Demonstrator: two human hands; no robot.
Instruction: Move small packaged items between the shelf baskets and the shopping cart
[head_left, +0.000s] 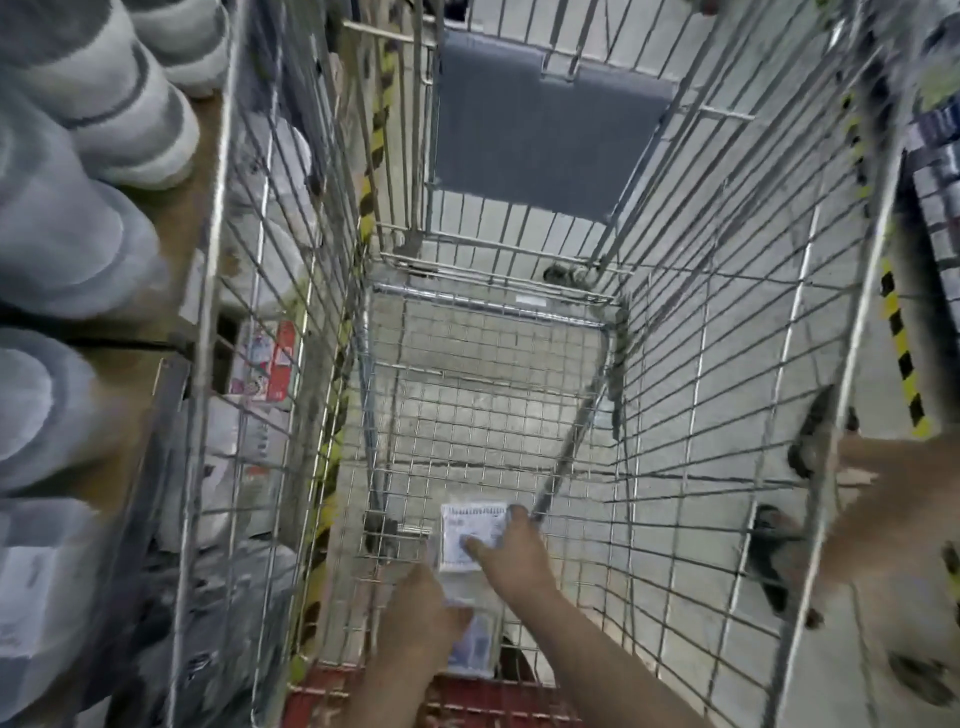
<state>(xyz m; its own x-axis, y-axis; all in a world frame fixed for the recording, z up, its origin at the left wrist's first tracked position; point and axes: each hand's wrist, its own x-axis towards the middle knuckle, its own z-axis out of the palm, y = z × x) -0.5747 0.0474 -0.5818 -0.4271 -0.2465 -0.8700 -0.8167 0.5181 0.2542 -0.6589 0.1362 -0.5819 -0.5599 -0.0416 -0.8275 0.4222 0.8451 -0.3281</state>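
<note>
1. Grey tiled floor (691, 322), seen through the wire of a shopping cart (483, 415) from above; the view is motion-blurred.
2. Shelf (171, 208) to the left carries rolled grey-and-white soft goods (104, 104); a red-and-white package (267, 364) sits lower down behind the wire.
3. Yellow-and-black hazard strip (901, 353) runs along the right side.
4. Grey child-seat flap (540, 130) at the cart's far end.
5. Right hand (511, 551) reaches into the cart, fingers curled round a small white packaged item (470, 530) just above the cart's mesh floor.
6. Left hand (421, 618) grips a second clear packet (475, 649) nearer the red handle end (467, 701); its fingers are closed on the packet's edge.
</note>
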